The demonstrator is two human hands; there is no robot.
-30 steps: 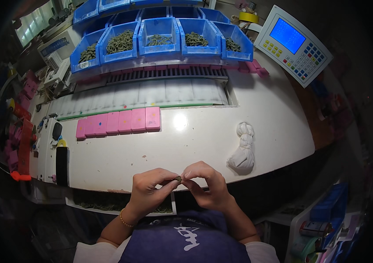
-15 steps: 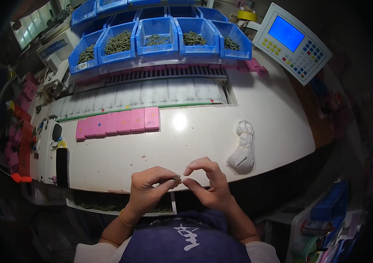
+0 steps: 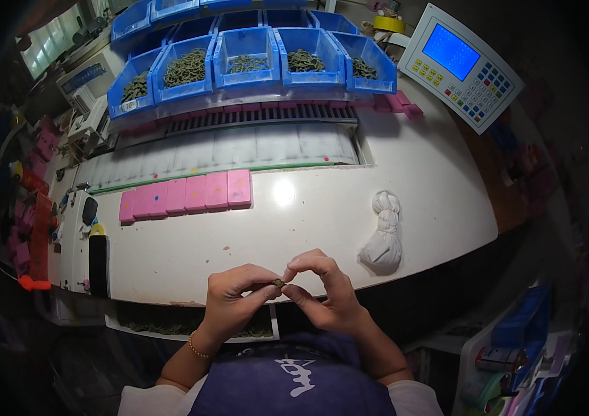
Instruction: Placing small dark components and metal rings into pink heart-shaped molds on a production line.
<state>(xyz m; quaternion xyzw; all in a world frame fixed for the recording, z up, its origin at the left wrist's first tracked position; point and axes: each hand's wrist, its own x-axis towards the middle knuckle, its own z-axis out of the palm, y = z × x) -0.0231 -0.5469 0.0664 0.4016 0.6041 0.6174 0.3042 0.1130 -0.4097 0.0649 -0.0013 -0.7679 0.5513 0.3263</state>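
Close to the table's front edge, my left hand [image 3: 232, 298] pinches a small grey-green piece [image 3: 278, 283] between thumb and forefinger; its exact kind is too small to make out. From the other side, the thumb and bent forefinger of my right hand [image 3: 326, 295] close on the same piece. Below my hands an open drawer [image 3: 275, 324] holds more grey-green pieces, partly hidden by my left wrist. A row of pink blocks [image 3: 197, 194] lies beyond my left hand. To the right of my hands rests a knotted white cloth bundle [image 3: 382, 239].
Blue bins [image 3: 246, 66] with grey-green loops stand at the back, behind a white slatted conveyor strip [image 3: 239, 149]. A control panel with a blue screen [image 3: 464, 69] stands back right. At the left lie a black phone [image 3: 99, 267] and a red bin [image 3: 39, 232].
My right forefinger has come down and inward, so that it now meets the small piece. The conveyor strip's coloured dots have shifted slightly left. My left hand has hardly moved.
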